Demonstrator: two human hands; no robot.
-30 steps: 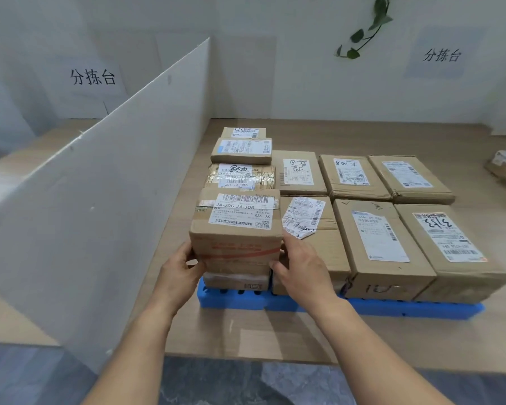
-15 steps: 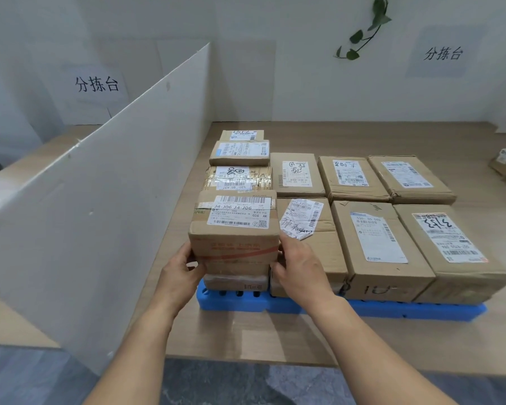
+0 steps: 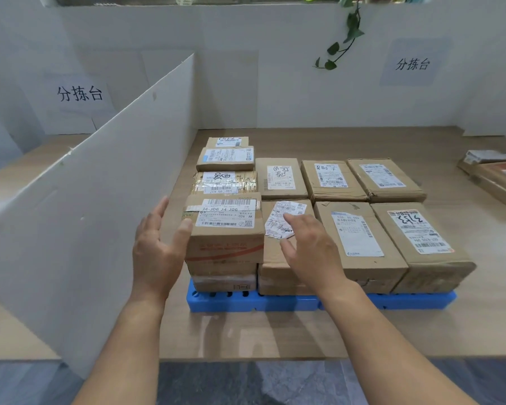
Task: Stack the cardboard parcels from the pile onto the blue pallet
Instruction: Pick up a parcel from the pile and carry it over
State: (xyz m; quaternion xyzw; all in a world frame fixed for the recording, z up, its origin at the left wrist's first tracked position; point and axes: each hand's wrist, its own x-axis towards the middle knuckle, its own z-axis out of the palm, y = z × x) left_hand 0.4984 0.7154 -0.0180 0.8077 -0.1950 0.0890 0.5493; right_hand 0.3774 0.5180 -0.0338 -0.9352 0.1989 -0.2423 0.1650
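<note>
A pale wood table (image 3: 275,331) runs back to a white wall (image 3: 289,83) with two paper signs (image 3: 79,93) and a green vine (image 3: 348,36) hanging down it. Grey floor (image 3: 275,384) shows below the table's near edge. A tall white divider (image 3: 85,200) stands on the table and slants from the back wall toward the camera, just beside the left side of the blue pallet (image 3: 275,302), with only a narrow gap between them.

The pallet lies near the table's front edge and is covered with cardboard parcels (image 3: 360,232). Its left column is stacked higher than the rest. The top parcel (image 3: 225,226) sits at the front of that column on other boxes, with more labelled boxes in line behind it. To the right lie two rows of three.

The left hand (image 3: 154,247) is in the gap between divider and stack, fingers straight and spread, its thumb at the top parcel's near left corner. It grips nothing. The right hand (image 3: 310,244) hovers with loose, spread fingers over the neighbour (image 3: 272,258) on the right, above its torn label (image 3: 278,226), and holds nothing.

The pile (image 3: 497,176) lies at the table's far right, well apart from the pallet and partly cut off by the frame.
</note>
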